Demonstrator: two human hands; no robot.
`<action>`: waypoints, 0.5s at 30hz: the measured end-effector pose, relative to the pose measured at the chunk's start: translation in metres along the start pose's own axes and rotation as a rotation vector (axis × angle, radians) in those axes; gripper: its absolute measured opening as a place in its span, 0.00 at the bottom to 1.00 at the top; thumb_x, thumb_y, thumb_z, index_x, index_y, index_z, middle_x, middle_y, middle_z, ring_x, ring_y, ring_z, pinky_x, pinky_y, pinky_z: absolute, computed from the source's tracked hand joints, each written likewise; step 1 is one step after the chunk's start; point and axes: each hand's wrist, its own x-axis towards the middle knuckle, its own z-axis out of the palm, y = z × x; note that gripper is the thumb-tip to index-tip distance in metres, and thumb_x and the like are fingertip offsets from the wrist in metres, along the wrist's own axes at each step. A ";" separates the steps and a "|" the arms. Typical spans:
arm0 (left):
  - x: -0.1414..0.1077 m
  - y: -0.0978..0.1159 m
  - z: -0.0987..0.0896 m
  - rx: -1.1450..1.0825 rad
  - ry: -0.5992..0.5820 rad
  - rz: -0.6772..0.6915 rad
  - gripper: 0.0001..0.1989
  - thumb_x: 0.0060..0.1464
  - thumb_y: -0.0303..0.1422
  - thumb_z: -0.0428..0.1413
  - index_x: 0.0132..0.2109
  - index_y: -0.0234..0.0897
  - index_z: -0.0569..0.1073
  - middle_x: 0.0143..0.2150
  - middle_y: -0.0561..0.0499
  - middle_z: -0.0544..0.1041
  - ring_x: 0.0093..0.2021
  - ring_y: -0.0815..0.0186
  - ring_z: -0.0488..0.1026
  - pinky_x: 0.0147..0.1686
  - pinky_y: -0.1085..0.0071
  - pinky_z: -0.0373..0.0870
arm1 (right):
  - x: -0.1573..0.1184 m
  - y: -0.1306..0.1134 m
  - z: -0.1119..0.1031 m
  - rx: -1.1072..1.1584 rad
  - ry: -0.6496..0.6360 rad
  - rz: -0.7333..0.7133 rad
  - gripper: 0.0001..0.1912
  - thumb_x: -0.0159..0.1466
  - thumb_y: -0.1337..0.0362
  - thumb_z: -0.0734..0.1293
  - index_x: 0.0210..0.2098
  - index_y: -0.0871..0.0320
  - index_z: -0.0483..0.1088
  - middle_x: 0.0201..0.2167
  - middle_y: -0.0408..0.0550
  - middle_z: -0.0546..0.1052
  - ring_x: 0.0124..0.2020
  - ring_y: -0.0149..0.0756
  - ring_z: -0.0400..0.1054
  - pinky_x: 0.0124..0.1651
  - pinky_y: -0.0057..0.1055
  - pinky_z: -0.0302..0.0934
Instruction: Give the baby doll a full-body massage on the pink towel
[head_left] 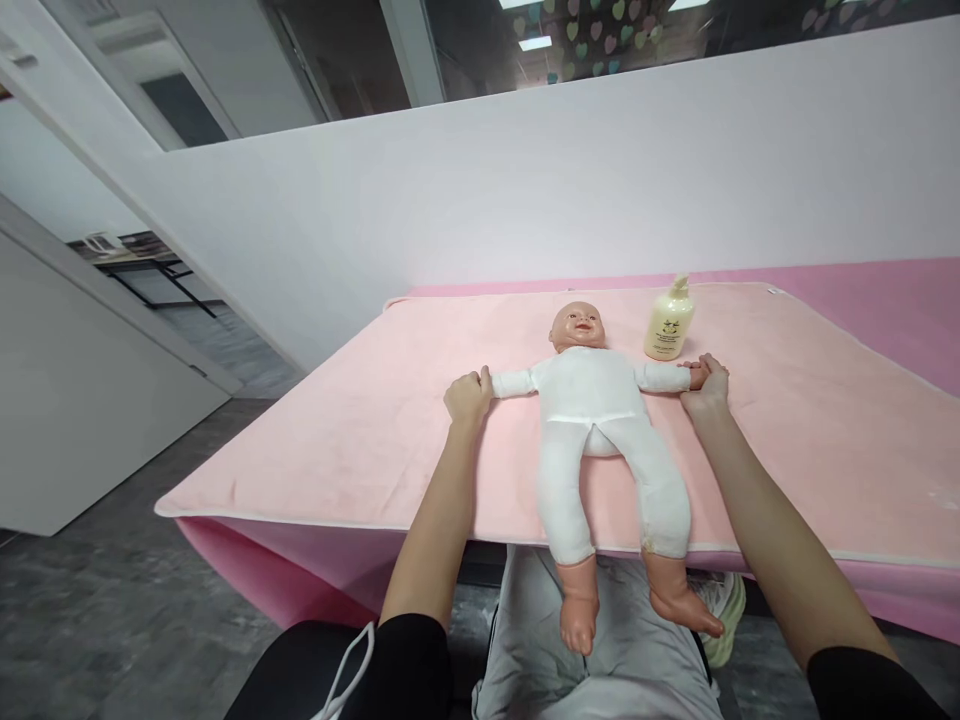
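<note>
A pale yellow pump bottle (667,325) stands upright near the doll's head, by my right side; I can't make out what or how much is in it. The doll (592,395) lies on its back on the peach towel (337,430) over the pink worktop (885,310), its feet past the front edge above my lap. My left grip (469,397) is closed round one doll hand, which it hides; my right grip (706,390) pinches the other, partly covering it. The bottle's small print is unreadable, and my black sleeves are cut off by the frame.
</note>
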 end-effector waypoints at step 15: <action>0.019 0.007 0.021 -1.420 0.170 -0.526 0.05 0.46 0.32 0.42 0.25 0.39 0.59 0.21 0.54 0.63 0.24 0.70 0.68 0.30 0.70 0.70 | 0.001 0.004 -0.004 0.026 -0.008 -0.029 0.09 0.53 0.74 0.59 0.26 0.57 0.52 0.17 0.35 0.58 0.18 0.24 0.59 0.27 0.25 0.65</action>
